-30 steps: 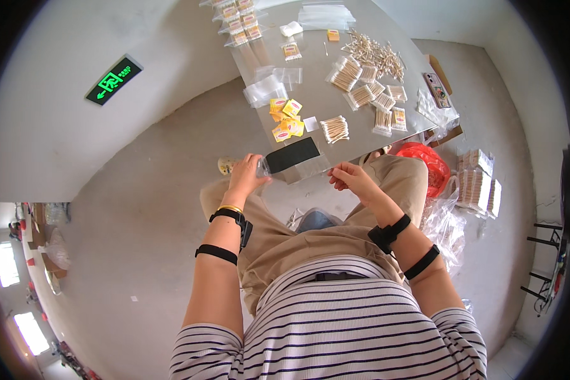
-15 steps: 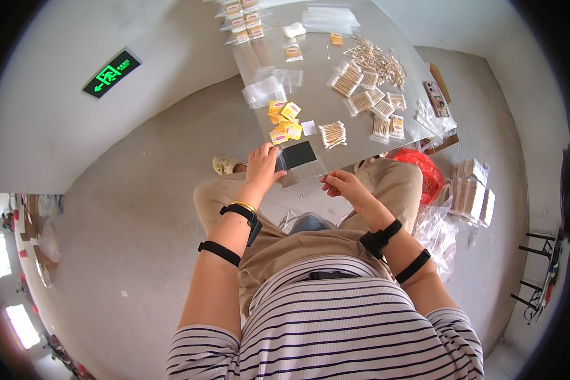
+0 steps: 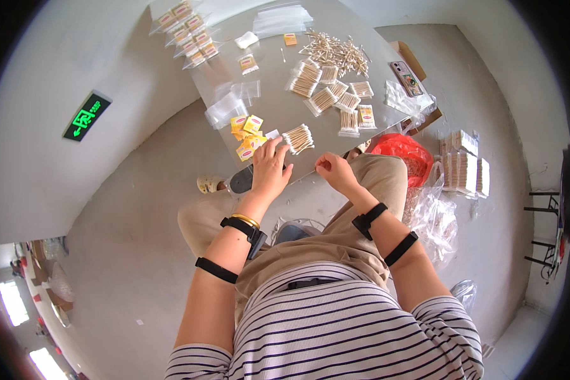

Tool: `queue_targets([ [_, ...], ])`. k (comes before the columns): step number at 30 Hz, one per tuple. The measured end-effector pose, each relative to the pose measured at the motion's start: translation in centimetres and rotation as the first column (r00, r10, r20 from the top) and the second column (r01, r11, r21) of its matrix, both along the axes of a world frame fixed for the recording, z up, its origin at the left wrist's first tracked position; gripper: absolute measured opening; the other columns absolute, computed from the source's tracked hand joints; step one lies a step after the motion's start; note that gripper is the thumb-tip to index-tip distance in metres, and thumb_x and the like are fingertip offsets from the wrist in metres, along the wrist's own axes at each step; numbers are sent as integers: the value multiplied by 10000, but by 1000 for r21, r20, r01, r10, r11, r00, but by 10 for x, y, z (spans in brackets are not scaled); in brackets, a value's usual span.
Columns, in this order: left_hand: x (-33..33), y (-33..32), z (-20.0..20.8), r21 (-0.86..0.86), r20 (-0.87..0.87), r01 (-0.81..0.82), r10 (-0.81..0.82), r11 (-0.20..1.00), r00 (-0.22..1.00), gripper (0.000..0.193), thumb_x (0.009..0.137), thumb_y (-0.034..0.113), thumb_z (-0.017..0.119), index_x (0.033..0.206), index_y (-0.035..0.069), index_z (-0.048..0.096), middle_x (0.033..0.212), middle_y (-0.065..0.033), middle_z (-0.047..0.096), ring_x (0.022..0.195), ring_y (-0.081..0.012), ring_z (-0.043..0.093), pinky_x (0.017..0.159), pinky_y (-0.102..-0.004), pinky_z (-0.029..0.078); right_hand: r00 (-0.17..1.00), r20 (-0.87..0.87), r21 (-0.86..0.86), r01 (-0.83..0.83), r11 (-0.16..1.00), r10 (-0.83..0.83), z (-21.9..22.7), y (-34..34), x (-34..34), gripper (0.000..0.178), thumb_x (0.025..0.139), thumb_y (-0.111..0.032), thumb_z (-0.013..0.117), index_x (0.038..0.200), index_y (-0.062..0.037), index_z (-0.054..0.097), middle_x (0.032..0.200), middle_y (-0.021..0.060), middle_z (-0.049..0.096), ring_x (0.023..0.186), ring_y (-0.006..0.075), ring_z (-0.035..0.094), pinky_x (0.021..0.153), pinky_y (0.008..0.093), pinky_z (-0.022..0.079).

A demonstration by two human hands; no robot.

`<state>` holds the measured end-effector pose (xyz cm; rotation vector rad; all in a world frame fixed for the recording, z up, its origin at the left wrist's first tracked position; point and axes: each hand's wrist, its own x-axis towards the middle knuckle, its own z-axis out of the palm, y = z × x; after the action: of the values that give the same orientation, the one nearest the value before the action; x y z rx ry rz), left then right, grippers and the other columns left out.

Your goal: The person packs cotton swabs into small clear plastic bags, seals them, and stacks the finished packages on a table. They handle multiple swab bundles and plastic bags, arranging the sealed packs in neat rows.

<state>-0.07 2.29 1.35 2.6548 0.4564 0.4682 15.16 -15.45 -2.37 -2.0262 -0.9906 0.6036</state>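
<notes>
My left hand point(image 3: 270, 170) reaches palm down over the near table edge, fingers spread and holding nothing I can see. A black flat piece shows partly beneath it, mostly hidden. Just beyond its fingertips lies a loose bundle of cotton swabs point(image 3: 299, 139). Yellow printed cards point(image 3: 248, 134) are piled to the left of that bundle, with a small white square point(image 3: 272, 134) between them. My right hand point(image 3: 337, 171) is at the table edge, to the right of the bundle. Its fingers are curled in a pinch; whatever is in them is hidden.
Clear bags point(image 3: 228, 109) lie left on the metal table point(image 3: 269, 79). Swab packs point(image 3: 335, 98), a heap of loose swabs point(image 3: 339, 54) and a phone point(image 3: 405, 78) are further right. Filled packs point(image 3: 187, 35) sit far left. A red bag point(image 3: 404, 155) stands beside my right knee.
The view has shifted, moving the table leftward in it. My left hand has moved from the black piece's left side to over it, spreading its fingers. The right hand stays pinched.
</notes>
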Motion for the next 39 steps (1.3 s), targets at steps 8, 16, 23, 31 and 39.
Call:
queue_targets([
  [8, 45, 21, -17, 97, -108, 24, -14, 995, 994, 442, 746, -1, 688, 1155, 164, 663, 1420, -97, 478, 1418, -360, 358, 1170, -536, 276, 846, 518, -97, -92, 991, 129, 1, 32, 21, 396, 785, -129, 757, 1161, -138, 635, 1179, 67, 556, 1120, 277, 522, 965, 423, 457],
  [16, 57, 25, -25, 96, -189, 56, -37, 994, 981, 352, 768, 6, 686, 1097, 131, 698, 1405, -91, 493, 1426, -344, 347, 1180, -525, 261, 739, 652, -90, -148, 985, 170, -10, 52, 32, 357, 813, -123, 694, 1161, -156, 625, 1157, 51, 541, 1115, 247, 507, 913, 372, 421],
  [23, 57, 26, -31, 59, -185, 63, -51, 996, 981, 334, 771, -11, 652, 1072, 126, 698, 1402, -88, 501, 1420, -345, 357, 1174, -520, 281, 768, 613, -116, -146, 982, 186, -10, 58, 37, 304, 819, -160, 700, 1112, -159, 619, 1120, 39, 529, 1092, 234, 503, 898, 367, 419],
  [31, 60, 33, -32, 52, -180, 72, -61, 996, 982, 315, 770, -8, 646, 1043, 132, 712, 1394, -81, 517, 1408, -349, 374, 1167, -518, 294, 768, 610, -114, -160, 981, 196, -14, 63, 40, 288, 803, -187, 732, 1071, -148, 635, 1116, 39, 522, 1081, 233, 502, 897, 364, 423],
  [39, 65, 36, -33, 49, -183, 67, -57, 997, 981, 300, 765, -1, 644, 1022, 132, 721, 1396, -69, 522, 1405, -347, 378, 1167, -524, 288, 767, 590, -176, -182, 967, 252, -8, 66, 41, 325, 780, -211, 771, 1074, -154, 644, 1131, 44, 521, 1096, 236, 496, 913, 367, 422],
])
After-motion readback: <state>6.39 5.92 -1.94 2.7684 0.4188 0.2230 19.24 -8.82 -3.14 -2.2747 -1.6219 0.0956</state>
